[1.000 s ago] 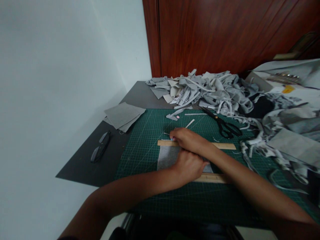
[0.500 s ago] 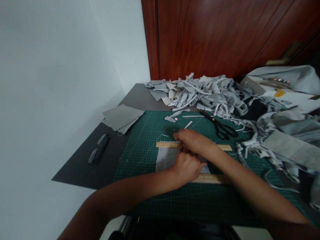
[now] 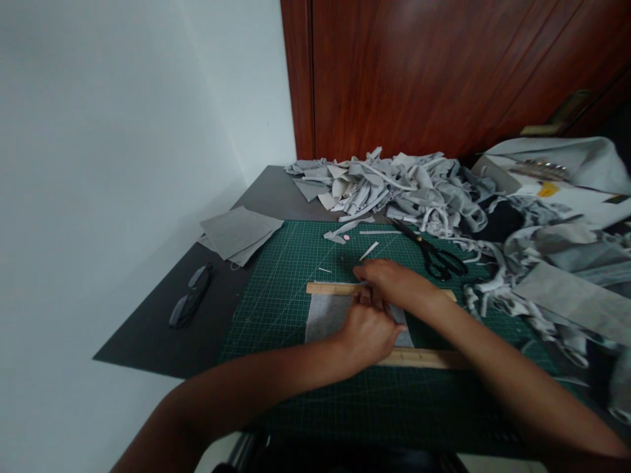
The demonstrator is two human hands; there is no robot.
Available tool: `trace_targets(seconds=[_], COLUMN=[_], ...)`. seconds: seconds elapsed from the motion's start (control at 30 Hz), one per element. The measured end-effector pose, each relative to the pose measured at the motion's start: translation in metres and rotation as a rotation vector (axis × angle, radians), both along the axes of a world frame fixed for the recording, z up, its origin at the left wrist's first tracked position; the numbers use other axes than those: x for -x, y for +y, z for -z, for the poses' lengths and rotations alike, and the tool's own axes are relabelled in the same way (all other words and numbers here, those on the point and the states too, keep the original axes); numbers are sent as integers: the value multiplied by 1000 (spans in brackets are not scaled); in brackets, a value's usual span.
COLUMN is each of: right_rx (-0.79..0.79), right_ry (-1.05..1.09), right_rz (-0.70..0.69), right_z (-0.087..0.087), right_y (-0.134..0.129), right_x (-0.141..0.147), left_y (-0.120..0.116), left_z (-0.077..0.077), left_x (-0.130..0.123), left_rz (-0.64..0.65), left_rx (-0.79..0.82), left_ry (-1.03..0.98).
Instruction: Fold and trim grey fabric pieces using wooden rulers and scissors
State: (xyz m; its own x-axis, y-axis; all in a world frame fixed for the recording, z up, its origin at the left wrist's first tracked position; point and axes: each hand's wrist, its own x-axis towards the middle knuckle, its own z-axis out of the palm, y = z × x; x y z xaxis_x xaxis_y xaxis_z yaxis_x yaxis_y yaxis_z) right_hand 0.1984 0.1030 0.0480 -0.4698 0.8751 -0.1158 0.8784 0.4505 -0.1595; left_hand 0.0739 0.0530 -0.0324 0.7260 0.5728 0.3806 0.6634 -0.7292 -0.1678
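Your right hand [image 3: 394,282] lies curled over the far wooden ruler [image 3: 331,288] on the green cutting mat [image 3: 280,295], fingertips at the ruler's far edge; whether they pinch anything cannot be told. Your left hand [image 3: 367,332] rests palm down, fingers loosely bent, pressing the grey fabric square [image 3: 323,315], which lies on the mat between the far ruler and a near wooden ruler [image 3: 419,358]. The two hands touch or nearly touch above the fabric.

The fabric's left edge sits in line with the far ruler's left end. Left of the fabric, the mat runs bare to its own left edge. Beyond the mat's left edge, on the dark tabletop [image 3: 148,335], lie folded glasses [image 3: 190,303] and a stack of grey squares [image 3: 239,231].

At the mat's far edge a heap of grey offcuts [image 3: 394,187] spills onto it; black scissors [image 3: 434,253] lie just right of your right hand. Loose strips [image 3: 513,295] crowd the mat's right edge.
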Motion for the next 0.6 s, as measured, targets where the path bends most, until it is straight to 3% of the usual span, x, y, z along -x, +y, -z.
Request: trace_targets(seconds=[0.37, 0.6], right_rx=[34, 84], right_ry=[120, 95], right_rz=[-71, -49], right_z=[13, 11], right_y=[12, 16], right_x=[-9, -21], left_y=[0, 0], left_z=[-8, -7], left_x=[2, 1], left_rz=[12, 20], left_rx=[49, 30], left_ry=[48, 30])
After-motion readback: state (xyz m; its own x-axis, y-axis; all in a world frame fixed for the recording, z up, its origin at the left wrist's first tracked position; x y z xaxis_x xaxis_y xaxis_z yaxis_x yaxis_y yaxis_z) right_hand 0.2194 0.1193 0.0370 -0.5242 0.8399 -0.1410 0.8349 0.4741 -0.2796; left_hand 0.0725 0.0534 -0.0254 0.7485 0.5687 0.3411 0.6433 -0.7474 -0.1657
